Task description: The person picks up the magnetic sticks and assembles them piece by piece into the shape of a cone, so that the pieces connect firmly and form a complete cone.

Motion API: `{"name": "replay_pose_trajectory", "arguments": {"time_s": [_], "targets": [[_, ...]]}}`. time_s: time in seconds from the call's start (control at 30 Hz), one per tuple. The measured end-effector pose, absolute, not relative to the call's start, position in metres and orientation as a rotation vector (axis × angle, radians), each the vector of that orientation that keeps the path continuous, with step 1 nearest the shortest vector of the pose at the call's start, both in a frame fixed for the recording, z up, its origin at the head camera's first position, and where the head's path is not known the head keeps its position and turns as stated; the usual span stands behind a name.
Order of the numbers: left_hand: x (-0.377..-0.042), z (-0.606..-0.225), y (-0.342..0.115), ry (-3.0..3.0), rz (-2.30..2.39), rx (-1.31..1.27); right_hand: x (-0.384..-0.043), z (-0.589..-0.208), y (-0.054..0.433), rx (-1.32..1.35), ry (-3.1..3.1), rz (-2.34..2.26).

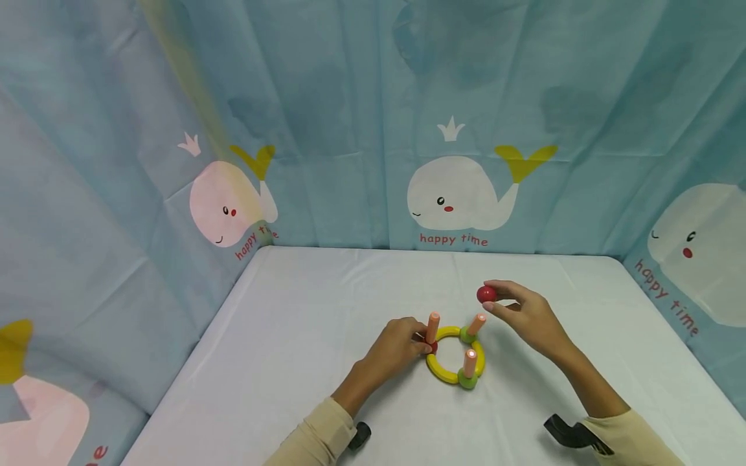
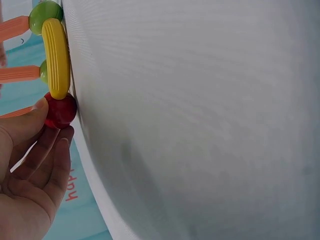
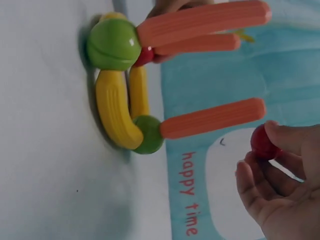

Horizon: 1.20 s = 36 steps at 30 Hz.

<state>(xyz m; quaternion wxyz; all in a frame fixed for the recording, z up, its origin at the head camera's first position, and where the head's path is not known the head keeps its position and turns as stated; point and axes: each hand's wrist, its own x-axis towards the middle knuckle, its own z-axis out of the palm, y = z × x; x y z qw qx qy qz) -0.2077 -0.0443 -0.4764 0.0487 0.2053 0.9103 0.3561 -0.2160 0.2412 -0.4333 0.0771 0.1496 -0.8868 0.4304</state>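
On the table lies a ring of curved yellow pieces point(image 1: 444, 373), joined by two green balls point(image 1: 467, 380) and one red ball point(image 2: 61, 111). From each ball rises an orange stick point(image 1: 470, 362). My left hand point(image 1: 398, 346) pinches the red ball at the ring's left side, thumb and fingers on either side of it. My right hand point(image 1: 527, 317) holds a loose red ball point(image 1: 486, 294) between thumb and fingertips, in the air beyond the ring's far right stick. In the right wrist view that loose ball point(image 3: 264, 142) is near the tip of an orange stick point(image 3: 215, 118), apart from it.
A white cloth point(image 1: 280, 323) covers the table. Blue curtains printed with whales point(image 1: 454, 194) hang behind and at both sides. Black straps point(image 1: 574, 433) show at the sleeve cuffs.
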Motion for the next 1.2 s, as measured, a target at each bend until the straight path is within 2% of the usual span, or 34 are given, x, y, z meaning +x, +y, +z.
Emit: {"name": "replay_pose_trajectory", "arguments": {"time_s": [0.3,0.6,1.2], "targets": [[-0.208,-0.477,-0.044,2.778,1.083,0.635,-0.195,-0.427,0.237,0.572,-2.571,1.306],[-0.209,-0.477,-0.045,2.776,1.083,0.614,-0.191,-0.432,0.235,0.666,-2.524,1.289],[-0.205,-0.474,-0.047,2.768,1.158,0.712,-0.193,-0.433,0.229,0.611,-2.566,1.252]]}}
